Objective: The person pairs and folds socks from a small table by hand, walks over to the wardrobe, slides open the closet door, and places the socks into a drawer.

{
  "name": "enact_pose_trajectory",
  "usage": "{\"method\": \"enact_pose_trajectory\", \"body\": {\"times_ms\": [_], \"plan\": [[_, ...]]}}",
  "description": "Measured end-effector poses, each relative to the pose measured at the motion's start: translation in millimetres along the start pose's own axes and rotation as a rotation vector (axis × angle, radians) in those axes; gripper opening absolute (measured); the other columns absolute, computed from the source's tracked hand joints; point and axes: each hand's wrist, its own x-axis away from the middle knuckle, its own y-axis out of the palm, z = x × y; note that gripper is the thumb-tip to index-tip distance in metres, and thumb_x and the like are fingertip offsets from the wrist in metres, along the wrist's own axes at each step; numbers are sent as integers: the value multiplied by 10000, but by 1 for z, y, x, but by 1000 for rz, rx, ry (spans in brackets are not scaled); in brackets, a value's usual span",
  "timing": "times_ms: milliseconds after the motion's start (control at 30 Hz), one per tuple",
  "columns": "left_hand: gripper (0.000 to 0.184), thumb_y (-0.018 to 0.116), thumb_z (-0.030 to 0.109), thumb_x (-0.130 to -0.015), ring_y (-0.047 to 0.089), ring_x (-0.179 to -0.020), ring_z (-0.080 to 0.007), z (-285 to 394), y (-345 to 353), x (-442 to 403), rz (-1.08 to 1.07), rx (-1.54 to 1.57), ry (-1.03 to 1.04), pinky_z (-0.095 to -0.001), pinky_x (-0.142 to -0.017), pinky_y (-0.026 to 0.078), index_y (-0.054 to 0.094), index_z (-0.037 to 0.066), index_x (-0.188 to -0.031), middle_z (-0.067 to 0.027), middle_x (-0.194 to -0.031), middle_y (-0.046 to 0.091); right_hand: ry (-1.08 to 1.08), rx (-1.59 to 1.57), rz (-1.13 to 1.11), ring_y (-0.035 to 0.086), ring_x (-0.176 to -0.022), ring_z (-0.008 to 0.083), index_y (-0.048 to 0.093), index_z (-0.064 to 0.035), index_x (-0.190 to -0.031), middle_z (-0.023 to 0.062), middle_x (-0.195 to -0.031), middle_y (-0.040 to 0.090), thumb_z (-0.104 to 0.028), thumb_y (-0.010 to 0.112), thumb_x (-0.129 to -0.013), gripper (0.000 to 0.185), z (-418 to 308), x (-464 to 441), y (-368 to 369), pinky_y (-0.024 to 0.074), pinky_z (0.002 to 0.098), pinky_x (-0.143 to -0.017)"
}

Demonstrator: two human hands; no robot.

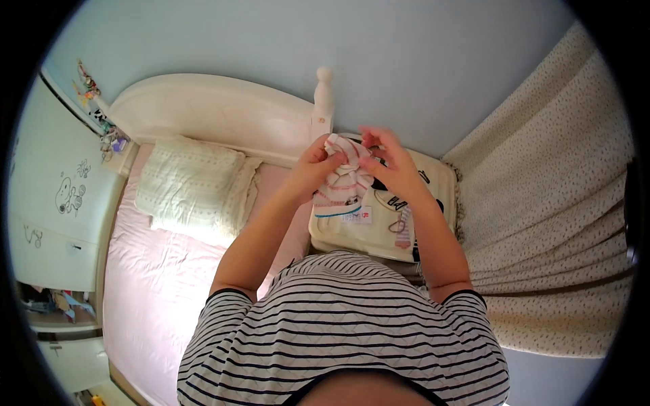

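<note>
A small white cloth piece with pink stripes and a blue edge (pixel 338 193) is held up in front of my chest, above a cream suitcase. It is bunched near its top and hangs loose below; I cannot tell which garment it is. My left hand (pixel 315 169) is closed on its left side, thumb on the front. On the other side, my right hand (pixel 395 169) has its thumb against the cloth, while its other fingers are raised and slightly blurred. Beneath, a printed card (pixel 357 215) and a small striped piece (pixel 403 230) lie on the suitcase (pixel 379 245).
Left of the suitcase is a bed with a pink sheet (pixel 169 271), cream pillows (pixel 193 183) and a white headboard (pixel 223 101) ending in a post (pixel 324 95). A patterned curtain (pixel 542 203) hangs to the right. White cabinets (pixel 54 196) stand far left.
</note>
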Motion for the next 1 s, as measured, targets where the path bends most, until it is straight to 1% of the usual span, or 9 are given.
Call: {"method": "enact_pose_trajectory", "body": {"times_ms": [67, 167, 367, 467, 567, 667, 700, 867, 1000], "plan": [[304, 502, 87, -884, 546, -948, -127, 2, 6, -2, -31, -60, 33, -262, -796, 471, 435, 83, -1180, -40, -1055, 552, 232, -69, -76, 532, -851, 117, 576, -35, -1079, 32, -1007, 548, -50, 606, -786, 294, -6, 0, -1, 441, 249, -719], [365, 515, 66, -868, 537, -986, -132, 2, 11, -1, 53, -105, 29, -261, -824, 455, 405, 86, -1216, -49, -1057, 553, 150, 16, -40, 535, -798, 103, 585, -56, -1098, 19, -1013, 539, 37, 576, -773, 338, 9, -2, -4, 437, 211, -666], [466, 532, 240, -872, 575, -966, -188, 16, 7, 11, -230, 402, -394, -306, -780, 500, 360, 66, -1268, -90, -1064, 563, -287, 577, 39, 553, -783, 176, 655, -110, -958, 61, -925, 544, 85, 573, -671, 357, 2, 2, -5, 456, 256, -679], [453, 505, 295, -879, 587, -953, -210, -1, 5, 6, -193, 391, -394, -329, -760, 521, 375, 79, -1255, -98, -1088, 562, -343, 567, 42, 548, -784, 162, 583, -85, -1087, 61, -943, 537, 91, 559, -715, 413, 9, 2, -3, 464, 269, -691], [433, 511, 181, -881, 563, -998, -201, -16, -19, 1, -326, 559, -202, -345, -756, 521, 334, 130, -1273, -94, -1127, 531, -77, -334, 278, 534, -776, 141, 468, -33, -1147, 56, -953, 521, 57, 564, -766, 402, 19, 5, 12, 466, 270, -699], [396, 496, 110, -876, 578, -969, -198, -7, 3, 10, 177, 465, -19, -330, -755, 519, 362, 134, -1248, -90, -1122, 549, 107, -343, 76, 519, -768, 118, 401, -22, -1104, 48, -951, 500, 1, 588, -794, 363, 48, 25, 10, 463, 258, -697], [416, 494, 83, -871, 573, -973, -198, -4, 9, 12, 184, 460, 7, -330, -753, 516, 345, 133, -1256, -89, -1135, 542, 140, -356, 38, 508, -750, 91, 442, -46, -991, 27, -890, 496, -50, 621, -791, 268, 44, 30, 20, 450, 228, -659], [437, 514, -4, -836, 546, -998, -207, -13, 17, 20, 271, 460, 60, -324, -753, 497, 305, 125, -1197, -107, -1089, 526, 257, -473, 183, 518, -685, 65, 511, -41, -890, -1, -787, 559, -57, 632, -797, 153, 45, 43, 46, 440, 204, -613], [394, 531, -26, -800, 540, -946, -191, -42, 7, 31, 313, -29, 96, -283, -751, 457, 356, 86, -1135, -100, -1051, 519, 222, -579, 228, 547, -655, 71, 535, -30, -823, 14, -759, 585, -31, 625, -798, 93, 47, 52, 47, 449, 206, -585]]}}
